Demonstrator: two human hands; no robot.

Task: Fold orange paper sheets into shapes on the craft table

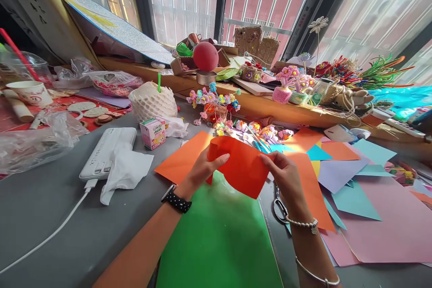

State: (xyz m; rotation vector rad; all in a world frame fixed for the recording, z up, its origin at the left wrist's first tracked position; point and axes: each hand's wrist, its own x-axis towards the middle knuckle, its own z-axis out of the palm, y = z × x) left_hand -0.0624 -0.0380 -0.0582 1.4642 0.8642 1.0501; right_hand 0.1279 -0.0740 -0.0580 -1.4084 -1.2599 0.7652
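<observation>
An orange sheet of paper [245, 168] is held up between both hands above a green board [219, 238]. My left hand [202, 168] is closed on its left end, which curls over into a loose roll. At the paper's right edge, my right hand [283, 171] pinches it between thumb and fingers. Another orange sheet [185, 156] lies flat on the table behind my left hand. Scissors [280, 207] rest beside the board, partly hidden by my right wrist.
Coloured paper [381, 225] spreads over the right side. A white power bank [108, 150] with a cable, a tissue [128, 171], a small pink box [153, 134] and a coconut [152, 101] stand left. Paper flowers [216, 105] sit behind, below a cluttered window ledge [293, 108].
</observation>
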